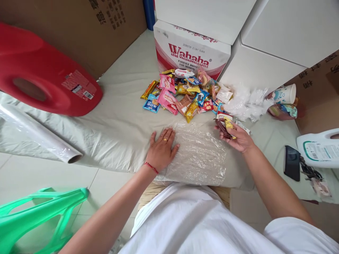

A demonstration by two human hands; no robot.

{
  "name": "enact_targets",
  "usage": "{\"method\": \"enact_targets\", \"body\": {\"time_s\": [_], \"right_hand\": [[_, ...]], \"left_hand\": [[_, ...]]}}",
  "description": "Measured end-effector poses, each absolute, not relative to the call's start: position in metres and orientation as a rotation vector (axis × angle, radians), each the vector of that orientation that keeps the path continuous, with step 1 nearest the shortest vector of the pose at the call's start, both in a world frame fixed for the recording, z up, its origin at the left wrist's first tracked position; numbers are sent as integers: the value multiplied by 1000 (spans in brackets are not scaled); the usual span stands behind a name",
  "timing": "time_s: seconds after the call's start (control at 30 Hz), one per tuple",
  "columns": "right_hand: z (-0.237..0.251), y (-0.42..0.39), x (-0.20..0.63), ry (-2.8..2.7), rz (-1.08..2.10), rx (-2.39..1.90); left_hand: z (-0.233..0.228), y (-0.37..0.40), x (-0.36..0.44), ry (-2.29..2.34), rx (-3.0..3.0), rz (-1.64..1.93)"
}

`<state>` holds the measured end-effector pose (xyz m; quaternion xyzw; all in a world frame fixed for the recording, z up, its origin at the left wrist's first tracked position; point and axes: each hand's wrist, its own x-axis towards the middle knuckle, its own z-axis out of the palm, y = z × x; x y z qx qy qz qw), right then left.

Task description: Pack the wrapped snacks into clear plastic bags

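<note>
My left hand [162,150] lies flat with its fingers spread, at the left edge of a sheet of clear plastic film [199,157] on the cloth-covered surface. A ring and a red cord bracelet show on it. Raised over the film's right side, my right hand [237,138] closes around several small wrapped snacks [224,127], among them dark brown, yellow and red-and-white wrappers. Beyond both hands spreads a pile of wrapped snacks [180,97] in pink, blue, yellow and brown. Crumpled clear plastic bags [245,102] adjoin the pile's right end.
Behind the pile stands a Wahaha carton [190,53]. A red jug [50,74] and a roll of film [39,134] are on the left, above a green stool [45,215]. To the right are a paper cup [284,94], a phone [292,163] and a white jug [320,150].
</note>
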<state>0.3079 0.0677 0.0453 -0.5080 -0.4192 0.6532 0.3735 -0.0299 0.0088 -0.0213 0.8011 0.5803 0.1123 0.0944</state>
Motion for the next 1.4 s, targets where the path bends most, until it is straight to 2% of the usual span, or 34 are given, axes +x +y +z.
{"method": "enact_targets", "body": {"time_s": [0.13,0.23,0.3,0.37,0.5,0.6,0.77,1.0,1.4], "right_hand": [[38,35,337,-801,1597,-1266],[33,23,361,-843,1381,-1507],[27,18,375,-990,1112,-1760],[19,14,386,-1228,713,-1983],[-1,-6,383,-1790,-97,-2075],[-11,-31,365,-2045,-311,-2021],[-4,-52,356,-2084,-137,-1892],[20,-11,397,-2049,286,-2091],[20,-24,375,-2187,138,-2271]], "left_hand": [[-20,9,-31,1719,2368,321],[-19,10,-30,1722,2368,315],[-19,11,-30,1723,2374,317],[-19,11,-29,1724,2379,327],[-21,11,-30,1725,2388,348],[-22,11,-30,1730,2395,346],[-20,10,-29,1737,2396,324],[-17,11,-27,1739,2368,320],[-17,9,-27,1736,2335,344]]}}
